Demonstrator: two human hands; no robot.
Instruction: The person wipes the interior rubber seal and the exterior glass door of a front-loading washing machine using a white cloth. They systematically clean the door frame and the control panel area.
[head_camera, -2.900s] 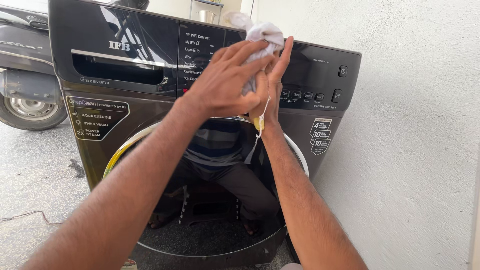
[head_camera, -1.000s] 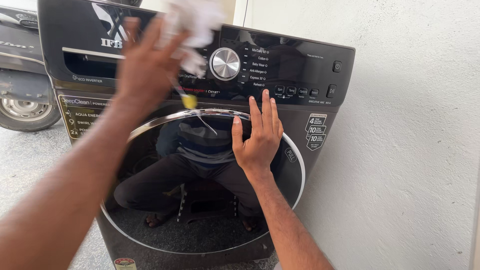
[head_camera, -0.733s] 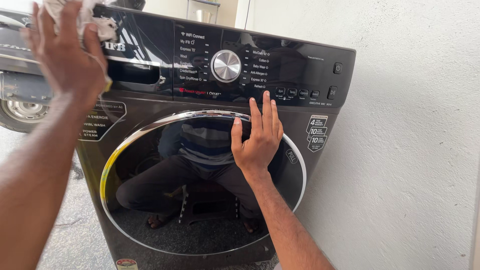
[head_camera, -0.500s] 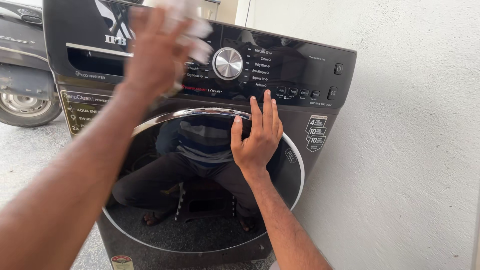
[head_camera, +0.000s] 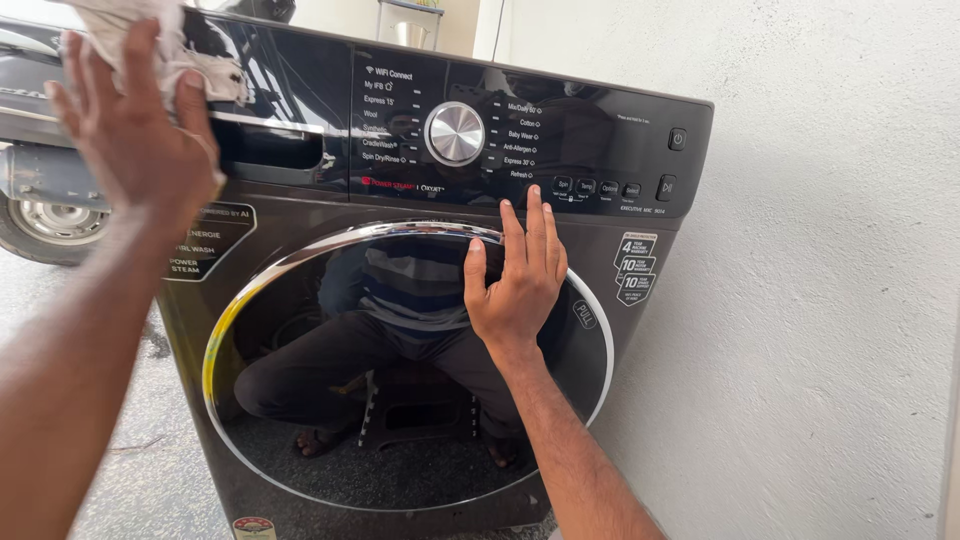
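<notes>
A person crouches before a dark front-loading washing machine (head_camera: 300, 330) that stands beside a rough white wall (head_camera: 820, 280); their two bare arms reach forward to it. The left hand (head_camera: 135, 125) is raised at the machine's upper left corner, fingers spread and pressing a crumpled white cloth (head_camera: 165, 45) flat against the glossy panel by the detergent drawer (head_camera: 270, 155); the cloth is pinned under the palm and fingers rather than closed in a fist, and its ragged edge shows above and to the right of the fingers. The right hand (head_camera: 515, 275) lies open and flat on the upper part of the round glass door (head_camera: 400, 450), fingers together and pointing up, fingertips touching the lower edge of the control panel; it grips nothing. A silver dial (head_camera: 455, 133) sits at the panel's middle, between the two hands; small buttons (head_camera: 600, 187) run just right of the right hand's fingertips. Behind the machine, at the far left, part of a scooter and its wheel (head_camera: 40, 225) shows on the grey floor.
</notes>
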